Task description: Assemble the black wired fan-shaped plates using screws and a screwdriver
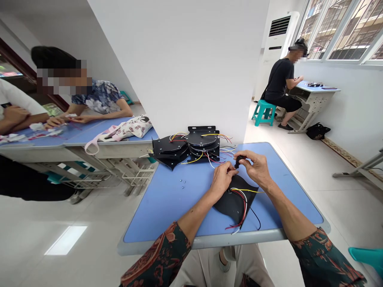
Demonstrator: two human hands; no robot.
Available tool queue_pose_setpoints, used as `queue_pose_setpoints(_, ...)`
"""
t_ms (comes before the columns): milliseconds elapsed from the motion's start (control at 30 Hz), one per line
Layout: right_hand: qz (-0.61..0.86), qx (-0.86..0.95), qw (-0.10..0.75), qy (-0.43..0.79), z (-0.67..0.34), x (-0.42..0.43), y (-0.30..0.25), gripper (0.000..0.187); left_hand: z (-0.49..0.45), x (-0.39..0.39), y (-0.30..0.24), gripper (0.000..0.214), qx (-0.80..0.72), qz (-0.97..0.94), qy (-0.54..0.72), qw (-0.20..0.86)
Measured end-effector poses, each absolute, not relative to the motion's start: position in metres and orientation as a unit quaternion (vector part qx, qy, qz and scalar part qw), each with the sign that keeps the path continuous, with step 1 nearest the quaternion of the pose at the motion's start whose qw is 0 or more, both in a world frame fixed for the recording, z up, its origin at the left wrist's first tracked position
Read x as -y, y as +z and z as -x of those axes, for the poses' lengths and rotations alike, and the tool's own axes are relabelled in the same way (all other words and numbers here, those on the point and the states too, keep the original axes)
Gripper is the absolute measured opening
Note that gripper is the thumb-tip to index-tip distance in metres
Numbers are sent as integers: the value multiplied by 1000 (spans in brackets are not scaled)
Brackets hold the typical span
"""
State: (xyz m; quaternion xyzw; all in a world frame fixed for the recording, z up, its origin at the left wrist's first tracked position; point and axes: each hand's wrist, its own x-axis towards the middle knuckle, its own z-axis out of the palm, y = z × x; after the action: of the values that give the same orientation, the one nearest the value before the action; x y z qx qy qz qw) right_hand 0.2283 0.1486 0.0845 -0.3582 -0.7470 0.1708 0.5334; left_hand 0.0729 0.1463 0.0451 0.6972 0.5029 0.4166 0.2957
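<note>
Between the fingers of my right hand (254, 165), a short black-handled tool (238, 161), which looks like a stubby screwdriver, is held nearly upright. My left hand (223, 178) is closed at the far edge of a curved black plate (230, 205), its fingertips close to the tool's lower end. What those fingertips pinch is hidden. The plate lies on the blue tabletop (167, 207) in front of me. Red, white, yellow and black wires (245, 199) come out near its middle and trail over its near edge.
Several small screws (182, 183) lie left of my hands. More black plate assemblies (203, 145) with wires stand at the table's back, against a white pillar (185, 67). A cloth bag (134, 128) and a seated person (98, 97) are at left; another person (283, 75) sits at right.
</note>
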Motion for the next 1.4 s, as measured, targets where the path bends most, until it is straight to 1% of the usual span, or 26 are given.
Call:
queue_pose_setpoints(100,354,750,531,177,-227,-149,82,26,-73,-147,45,14,-487,-698,424,310)
queue_pose_setpoints(200,378,736,533,178,-225,-150,80,28,-73,-148,45,17,-491,-700,420,304)
queue_pose_setpoints(367,396,732,539,134,-226,-153,78,14,-73,-149,45,21,-516,-693,415,287)
queue_pose_setpoints(433,389,740,534,125,-226,-153,77,12,-73,-150,44,22,-519,-692,411,289)
queue_pose_setpoints(633,405,740,524,119,-222,-149,79,22,-74,-152,42,18,-513,-702,411,274)
queue_pose_setpoints(733,411,736,524,120,-220,-147,81,18,-75,-151,42,18,-511,-700,414,278)
queue_pose_setpoints(800,402,742,518,140,-221,-147,81,20,-75,-151,43,17,-512,-692,414,295)
queue_pose_setpoints(900,374,757,508,170,-224,-149,79,27,-74,-149,45,12,-502,-693,414,310)
queue_pose_setpoints(1000,347,763,509,193,-226,-150,77,31,-72,-148,47,13,-490,-704,409,312)
queue_pose_setpoints(1100,348,755,523,186,-224,-150,77,29,-72,-149,47,15,-502,-695,405,319)
queue_pose_setpoints(1267,373,747,539,107,-224,-148,81,16,-73,-151,45,16,-534,-679,399,306)
queue_pose_setpoints(1400,387,745,531,118,-231,-153,79,23,-72,-150,44,9,-502,-700,398,315)
